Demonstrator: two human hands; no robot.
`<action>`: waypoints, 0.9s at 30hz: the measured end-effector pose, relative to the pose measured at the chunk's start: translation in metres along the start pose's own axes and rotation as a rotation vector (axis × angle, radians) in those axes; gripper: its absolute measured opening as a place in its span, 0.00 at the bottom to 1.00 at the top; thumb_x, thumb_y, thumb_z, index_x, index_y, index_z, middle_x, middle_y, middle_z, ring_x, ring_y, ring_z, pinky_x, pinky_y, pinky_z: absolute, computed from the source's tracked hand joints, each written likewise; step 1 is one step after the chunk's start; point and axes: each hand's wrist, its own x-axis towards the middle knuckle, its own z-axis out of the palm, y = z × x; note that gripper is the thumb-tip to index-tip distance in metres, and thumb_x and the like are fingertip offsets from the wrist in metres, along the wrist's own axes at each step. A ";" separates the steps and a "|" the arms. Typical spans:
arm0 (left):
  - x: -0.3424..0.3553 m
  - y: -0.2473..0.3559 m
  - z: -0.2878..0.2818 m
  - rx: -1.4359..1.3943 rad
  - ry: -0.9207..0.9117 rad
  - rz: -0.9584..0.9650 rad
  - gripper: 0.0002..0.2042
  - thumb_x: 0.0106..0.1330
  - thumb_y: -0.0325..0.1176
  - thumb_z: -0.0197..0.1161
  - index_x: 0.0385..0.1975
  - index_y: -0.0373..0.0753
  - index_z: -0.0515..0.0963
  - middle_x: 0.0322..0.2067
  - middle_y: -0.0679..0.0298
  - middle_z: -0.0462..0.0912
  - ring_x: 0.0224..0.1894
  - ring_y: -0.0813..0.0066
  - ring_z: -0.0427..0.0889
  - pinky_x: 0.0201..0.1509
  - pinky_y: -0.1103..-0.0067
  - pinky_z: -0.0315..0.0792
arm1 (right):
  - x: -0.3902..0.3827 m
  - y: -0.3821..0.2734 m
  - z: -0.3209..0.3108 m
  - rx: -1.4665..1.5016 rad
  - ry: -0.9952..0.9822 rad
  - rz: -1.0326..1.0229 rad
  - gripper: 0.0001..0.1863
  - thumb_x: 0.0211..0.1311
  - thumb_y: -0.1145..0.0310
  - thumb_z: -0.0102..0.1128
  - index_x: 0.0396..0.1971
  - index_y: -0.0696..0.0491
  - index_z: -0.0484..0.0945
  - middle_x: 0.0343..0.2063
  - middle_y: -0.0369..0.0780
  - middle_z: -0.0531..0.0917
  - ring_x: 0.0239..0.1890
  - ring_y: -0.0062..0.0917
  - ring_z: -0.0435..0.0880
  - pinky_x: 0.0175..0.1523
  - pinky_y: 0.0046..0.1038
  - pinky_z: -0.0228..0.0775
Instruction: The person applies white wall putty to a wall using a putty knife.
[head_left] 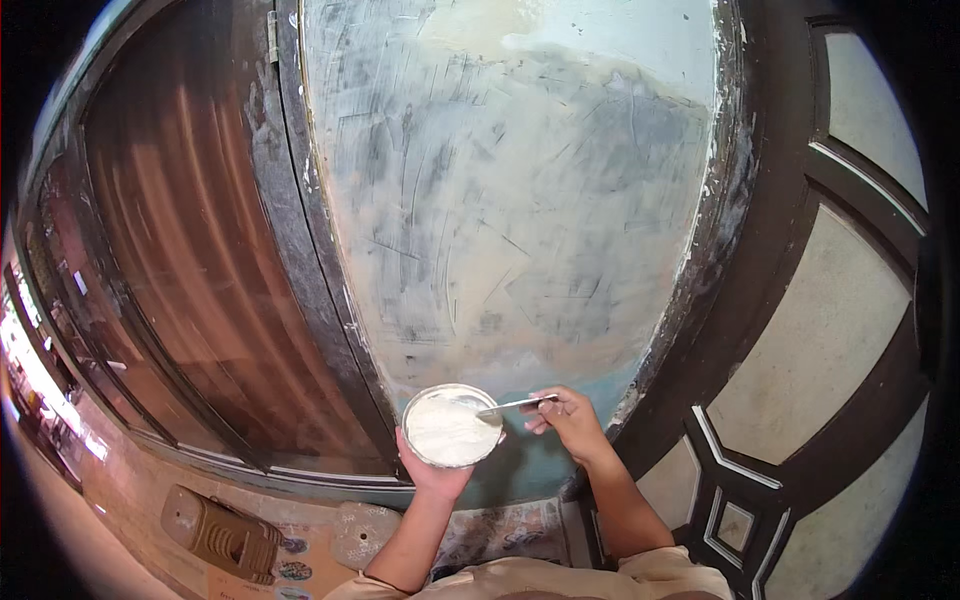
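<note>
Nearest, around 6 o'clock, the left hand (440, 482) cups a round bowl (455, 466) from below, its fingers spread and curved about the sides, mostly hidden; the bowl's mouth faces up, presumably so the pale filler (440, 428) stays in. From the bowl's 3 o'clock, the right hand (570, 418) has its fingers pinched on the handle of a thin tool (522, 404), whose tip meets the filler, a grip that likely leaves the wrist free. Beyond, toward 12 o'clock, the patchy wall panel (530, 230) offers open room upward, bounded by dark upright frames at 10 and 2. A panelled door (820, 330) closes off 3 o'clock; farther, toward 7:30, a brown stool (222, 535) stands on the floor.
</note>
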 end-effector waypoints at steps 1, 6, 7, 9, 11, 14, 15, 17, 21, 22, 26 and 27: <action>0.000 0.003 0.004 -0.032 -0.019 -0.021 0.39 0.66 0.68 0.43 0.72 0.49 0.64 0.71 0.56 0.64 0.72 0.44 0.63 0.72 0.40 0.56 | 0.002 -0.003 0.007 -0.037 -0.008 -0.108 0.17 0.71 0.69 0.62 0.55 0.57 0.76 0.42 0.43 0.87 0.39 0.26 0.87 0.45 0.25 0.78; 0.003 -0.013 0.030 -0.023 0.022 0.016 0.38 0.68 0.67 0.40 0.71 0.47 0.64 0.71 0.55 0.65 0.71 0.45 0.64 0.71 0.41 0.58 | -0.006 -0.064 0.018 -0.543 0.052 -0.332 0.09 0.60 0.76 0.67 0.41 0.59 0.84 0.30 0.37 0.86 0.30 0.18 0.79 0.38 0.22 0.72; 0.002 -0.010 0.032 -0.023 0.024 0.020 0.38 0.68 0.67 0.40 0.71 0.47 0.64 0.71 0.55 0.65 0.71 0.45 0.64 0.71 0.41 0.58 | -0.002 -0.068 0.019 -0.542 0.048 -0.331 0.09 0.60 0.76 0.67 0.41 0.59 0.84 0.30 0.37 0.86 0.30 0.18 0.79 0.38 0.22 0.72; -0.001 -0.006 0.034 -0.046 0.058 0.038 0.39 0.68 0.68 0.40 0.71 0.47 0.64 0.71 0.56 0.65 0.71 0.44 0.64 0.71 0.39 0.57 | 0.005 -0.078 0.019 -0.885 0.023 -0.638 0.10 0.59 0.73 0.68 0.40 0.58 0.84 0.29 0.38 0.82 0.28 0.24 0.75 0.36 0.26 0.69; -0.003 -0.001 0.037 -0.069 0.000 0.006 0.39 0.68 0.68 0.40 0.71 0.47 0.63 0.71 0.56 0.64 0.71 0.43 0.63 0.70 0.36 0.56 | 0.016 -0.082 0.020 -0.908 0.084 -0.679 0.10 0.60 0.71 0.68 0.40 0.58 0.84 0.29 0.41 0.80 0.30 0.31 0.76 0.38 0.30 0.70; -0.003 0.008 0.033 -0.053 0.021 0.044 0.39 0.68 0.67 0.41 0.73 0.47 0.62 0.73 0.54 0.61 0.72 0.41 0.60 0.71 0.34 0.51 | 0.037 -0.097 0.032 -0.960 0.223 -0.802 0.10 0.61 0.68 0.66 0.40 0.58 0.82 0.31 0.44 0.77 0.34 0.37 0.79 0.39 0.34 0.71; -0.003 0.011 0.034 -0.053 0.024 0.041 0.39 0.68 0.67 0.41 0.73 0.47 0.62 0.73 0.54 0.61 0.72 0.41 0.60 0.71 0.34 0.51 | 0.047 -0.107 0.036 -0.996 0.303 -0.891 0.10 0.62 0.68 0.66 0.39 0.58 0.81 0.32 0.44 0.77 0.34 0.36 0.79 0.39 0.34 0.71; -0.004 0.022 0.039 -0.093 0.023 0.008 0.38 0.68 0.69 0.40 0.72 0.50 0.63 0.72 0.57 0.63 0.71 0.41 0.62 0.66 0.28 0.52 | 0.064 -0.137 0.047 -0.957 0.271 -0.924 0.10 0.63 0.67 0.65 0.39 0.57 0.81 0.31 0.44 0.77 0.33 0.37 0.79 0.38 0.34 0.71; -0.012 0.046 0.042 -0.054 0.002 0.006 0.39 0.68 0.69 0.40 0.72 0.50 0.62 0.72 0.57 0.62 0.71 0.41 0.62 0.66 0.28 0.53 | 0.090 -0.201 0.072 -0.969 0.372 -1.098 0.09 0.66 0.67 0.62 0.40 0.55 0.81 0.30 0.46 0.82 0.31 0.40 0.82 0.37 0.34 0.73; -0.014 0.049 0.045 -0.065 -0.034 -0.022 0.39 0.68 0.69 0.40 0.72 0.50 0.62 0.72 0.57 0.62 0.71 0.41 0.62 0.67 0.29 0.55 | 0.095 -0.222 0.076 -0.945 0.420 -1.215 0.08 0.66 0.67 0.62 0.40 0.54 0.81 0.30 0.46 0.83 0.31 0.41 0.83 0.36 0.34 0.73; -0.018 0.066 0.031 -0.064 -0.015 -0.029 0.39 0.68 0.66 0.43 0.73 0.47 0.62 0.73 0.53 0.60 0.73 0.39 0.59 0.68 0.28 0.49 | 0.141 -0.298 0.101 -1.127 0.677 -1.626 0.09 0.64 0.69 0.65 0.43 0.47 0.83 0.30 0.41 0.86 0.31 0.38 0.85 0.33 0.35 0.75; -0.017 0.066 0.029 -0.066 -0.017 -0.038 0.39 0.68 0.66 0.43 0.73 0.47 0.62 0.73 0.53 0.60 0.73 0.39 0.59 0.68 0.28 0.49 | 0.150 -0.314 0.104 -1.233 0.748 -1.671 0.11 0.61 0.71 0.67 0.44 0.45 0.84 0.34 0.38 0.88 0.36 0.35 0.87 0.37 0.34 0.78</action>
